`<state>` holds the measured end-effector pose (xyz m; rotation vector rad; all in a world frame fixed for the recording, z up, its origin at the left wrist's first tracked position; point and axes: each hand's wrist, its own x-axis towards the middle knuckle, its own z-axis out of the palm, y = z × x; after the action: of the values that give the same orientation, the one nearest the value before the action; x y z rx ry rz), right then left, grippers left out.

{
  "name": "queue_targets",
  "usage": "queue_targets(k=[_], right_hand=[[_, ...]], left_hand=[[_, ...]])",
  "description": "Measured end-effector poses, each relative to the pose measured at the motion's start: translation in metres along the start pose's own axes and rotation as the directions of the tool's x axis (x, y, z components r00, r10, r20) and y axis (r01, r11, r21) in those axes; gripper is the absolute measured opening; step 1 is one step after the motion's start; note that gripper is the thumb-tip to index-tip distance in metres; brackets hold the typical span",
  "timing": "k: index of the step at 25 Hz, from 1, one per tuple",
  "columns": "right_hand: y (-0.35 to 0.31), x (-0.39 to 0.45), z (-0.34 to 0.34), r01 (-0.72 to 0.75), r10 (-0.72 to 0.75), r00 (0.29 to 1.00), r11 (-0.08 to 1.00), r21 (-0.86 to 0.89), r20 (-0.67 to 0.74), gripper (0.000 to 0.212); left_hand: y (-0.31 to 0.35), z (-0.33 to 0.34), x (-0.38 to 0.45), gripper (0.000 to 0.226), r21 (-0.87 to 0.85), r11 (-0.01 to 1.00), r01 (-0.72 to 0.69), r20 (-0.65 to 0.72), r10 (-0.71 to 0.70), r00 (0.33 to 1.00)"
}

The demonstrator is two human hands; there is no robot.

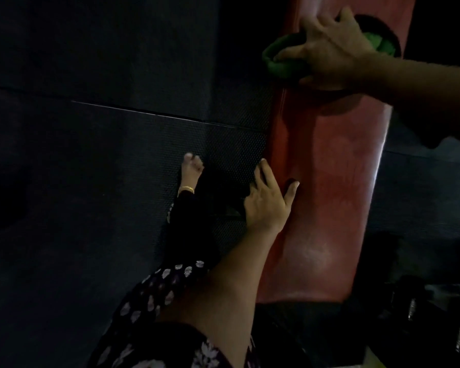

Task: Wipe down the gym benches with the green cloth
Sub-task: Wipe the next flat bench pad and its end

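1. My right hand [329, 54] is spread flat on the green cloth [279, 65], fingers straight and fanned, pressing it onto the red bench pad [329, 168].
2. The cloth is bunched under my palm at the far end of the bench pad; one green fold pokes out past my fingertips at the pad's left edge, another shows behind my wrist toward its right edge.
3. My left hand [266, 200] rests at the bench pad's left edge, nearer to me than the cloth and well apart from it. The thumb lies on the red surface, the fingers reach straight down over the side; it grips nothing.
4. No containers are in view, so nothing to report there.
5. The bench pad is long and narrow, running away from me, with a dull sheen and pale smudges at its near end.
6. Left of the bench pad lies a dark textured floor mat [117, 155] with a seam line across it.
7. My bare foot [191, 168] stands on that mat just left of the pad, with a gold anklet [186, 189] above it.
8. My floral-print garment [157, 296] shows at the near left of the pad.
9. The room is dim; right of the bench pad I can only make out dark shapes.
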<state>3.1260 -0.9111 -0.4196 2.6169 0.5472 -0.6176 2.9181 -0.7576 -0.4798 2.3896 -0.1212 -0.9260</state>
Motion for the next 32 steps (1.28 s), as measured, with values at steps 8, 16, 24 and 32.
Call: queue_targets(k=[8,16,24,32], right_hand=[[0.034,0.029,-0.013,0.058,-0.057,0.998,0.995,-0.078,0.015,0.065],[0.069,0.052,-0.013,0.136,-0.129,0.989,0.986,-0.1,0.069,0.072],[0.073,0.06,-0.017,0.165,-0.157,0.982,0.984,-0.071,0.107,0.07],[0.109,0.112,-0.038,0.091,-0.07,0.986,0.986,-0.138,0.15,0.067]], left_hand=[[0.0,-0.051,0.054,0.092,-0.285,0.949,-0.133,-0.125,0.101,0.987],[0.069,-0.068,0.126,0.104,-0.048,0.995,-0.085,-0.108,0.079,0.991],[0.06,-0.063,0.13,0.107,-0.016,0.986,-0.163,-0.188,0.157,0.969],[0.06,-0.064,0.136,0.1,0.01,0.991,-0.13,-0.249,0.129,0.96]])
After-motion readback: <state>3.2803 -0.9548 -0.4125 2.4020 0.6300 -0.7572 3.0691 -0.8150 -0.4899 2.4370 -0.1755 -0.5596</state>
